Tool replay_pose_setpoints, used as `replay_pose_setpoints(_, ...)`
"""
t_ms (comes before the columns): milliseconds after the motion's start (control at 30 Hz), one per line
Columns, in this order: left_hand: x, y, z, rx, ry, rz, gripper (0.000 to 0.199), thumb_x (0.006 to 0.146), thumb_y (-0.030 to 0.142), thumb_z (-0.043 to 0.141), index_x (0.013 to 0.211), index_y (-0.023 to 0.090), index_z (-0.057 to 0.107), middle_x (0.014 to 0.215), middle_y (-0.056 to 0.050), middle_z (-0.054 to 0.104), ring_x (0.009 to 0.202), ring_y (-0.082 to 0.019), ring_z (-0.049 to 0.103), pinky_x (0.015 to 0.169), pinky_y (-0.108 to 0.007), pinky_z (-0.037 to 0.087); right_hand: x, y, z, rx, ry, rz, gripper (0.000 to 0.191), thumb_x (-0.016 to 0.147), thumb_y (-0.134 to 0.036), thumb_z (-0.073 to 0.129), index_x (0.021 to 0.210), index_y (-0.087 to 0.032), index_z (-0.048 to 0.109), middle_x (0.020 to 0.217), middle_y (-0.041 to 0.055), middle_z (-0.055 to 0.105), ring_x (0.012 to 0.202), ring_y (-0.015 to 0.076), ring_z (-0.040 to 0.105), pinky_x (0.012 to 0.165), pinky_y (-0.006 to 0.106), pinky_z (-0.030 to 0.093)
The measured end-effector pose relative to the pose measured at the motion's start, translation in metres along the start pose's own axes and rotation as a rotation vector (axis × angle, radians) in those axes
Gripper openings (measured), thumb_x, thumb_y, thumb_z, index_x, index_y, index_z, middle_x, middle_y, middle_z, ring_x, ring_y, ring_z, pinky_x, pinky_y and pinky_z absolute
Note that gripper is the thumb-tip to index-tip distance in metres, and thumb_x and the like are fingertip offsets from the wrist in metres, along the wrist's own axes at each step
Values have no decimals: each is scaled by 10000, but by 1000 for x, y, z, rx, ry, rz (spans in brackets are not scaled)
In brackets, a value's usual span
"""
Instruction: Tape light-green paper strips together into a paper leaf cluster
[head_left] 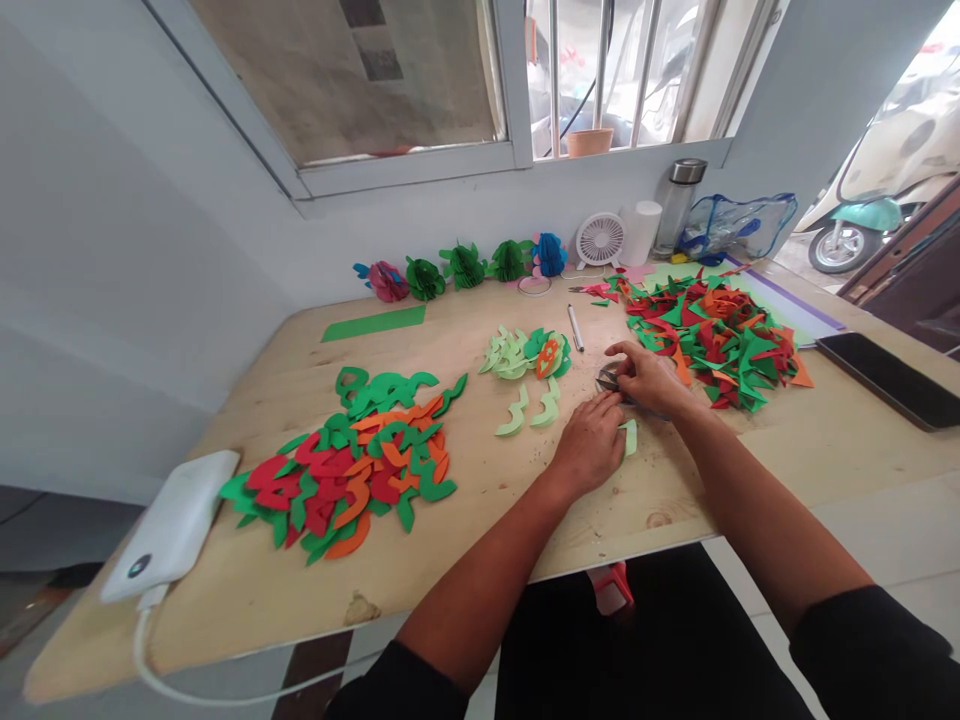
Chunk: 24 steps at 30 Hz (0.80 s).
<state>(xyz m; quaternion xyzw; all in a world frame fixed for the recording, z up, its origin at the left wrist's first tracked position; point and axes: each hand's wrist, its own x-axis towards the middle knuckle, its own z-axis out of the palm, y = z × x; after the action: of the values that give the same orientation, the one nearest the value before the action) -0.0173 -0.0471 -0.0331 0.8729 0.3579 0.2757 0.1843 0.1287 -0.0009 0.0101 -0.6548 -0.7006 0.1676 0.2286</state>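
My left hand (592,445) lies low on the wooden table, its fingertips close to a small dark metal tool (608,378). A light green paper piece (630,437) shows beside and partly under this hand. My right hand (646,378) is bent over the same spot, thumb and fingers at the metal tool; what they grip is too small to make out. Left of my hands are two light green cut shapes (547,404) and a small pile of light green, green and orange shapes (510,354).
A large pile of green, red and orange cut shapes (375,460) covers the left. Pointed paper scraps (720,335) heap at the right, beside a phone (892,378). A pen (575,328), white fan (600,240), bottle (676,210) and power bank (172,525) also lie or stand around.
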Motion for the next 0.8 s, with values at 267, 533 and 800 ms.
replay_pose_setpoints(267, 0, 0, 0, -7, 0, 1, 154, 812, 133, 459, 904, 154, 581, 1294, -141, 549, 1264, -247, 452, 1078, -455, 346, 1, 2, 3, -40, 65, 15, 430, 666, -49, 513, 1058, -204, 592, 719, -4, 667, 690, 147, 576, 600, 230, 364)
replay_pose_setpoints(533, 1, 0, -1, -6, -1, -1, 151, 817, 142, 462, 901, 153, 587, 1291, -137, 555, 1257, -240, 460, 1086, -454, 334, 4, 7, 3, 11, 22, -9, 301, 704, -90, 554, 975, -192, 637, 694, -5, 665, 676, 137, 594, 583, 217, 387)
replay_pose_setpoints(800, 0, 1, -1, -14, -4, -14, 155, 814, 128, 469, 905, 151, 592, 1304, -135, 547, 1265, -238, 453, 1085, -445, 338, 1, 0, 0, 50, 3, 13, 374, 675, -23, 533, 992, -196, 634, 667, -28, 640, 652, 121, 583, 606, 211, 410)
